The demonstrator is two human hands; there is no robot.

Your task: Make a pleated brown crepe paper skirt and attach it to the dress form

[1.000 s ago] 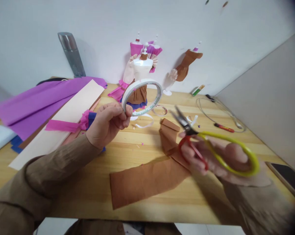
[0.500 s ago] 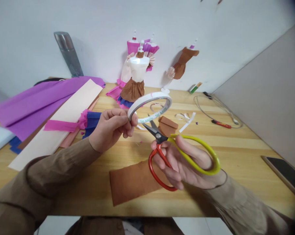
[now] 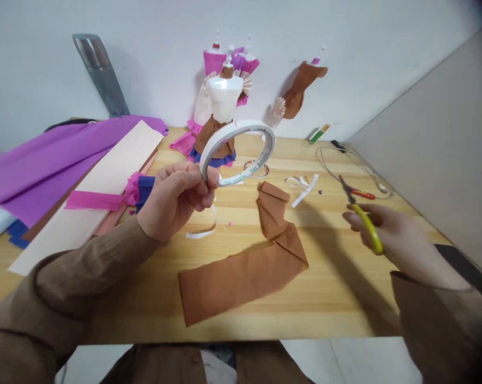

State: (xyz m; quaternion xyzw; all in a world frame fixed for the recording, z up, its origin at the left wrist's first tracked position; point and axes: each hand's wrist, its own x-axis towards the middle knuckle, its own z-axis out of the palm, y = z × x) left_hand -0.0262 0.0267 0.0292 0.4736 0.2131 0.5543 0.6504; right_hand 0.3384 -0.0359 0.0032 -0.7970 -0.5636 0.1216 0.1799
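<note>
My left hand (image 3: 179, 194) pinches the left edge of a white roll of tape (image 3: 209, 152), raised above the table with green lettering inside its ring. Off to the right, my right hand (image 3: 396, 229) is closed around scissors (image 3: 367, 224); their yellow handle shows, the dark blades point away from me, and motion blurs them a little. Between the two hands a folded brown crepe paper strip (image 3: 229, 288) lies on the table. A thin white strip (image 3: 203, 233) curls on the wood below my left hand.
Small dress forms (image 3: 224, 96) in paper clothes stand by the wall, and a brown paper dress (image 3: 299, 90) leans there. Purple crepe paper (image 3: 77, 154) and a cream strip (image 3: 93, 194) lie at left. At right are a cable (image 3: 324, 160), a red-handled tool (image 3: 363, 194) and a phone (image 3: 460, 266).
My right hand has swung away to the right with the scissors, from beside the tape roll. More of the brown strip now shows. My left hand still holds the roll.
</note>
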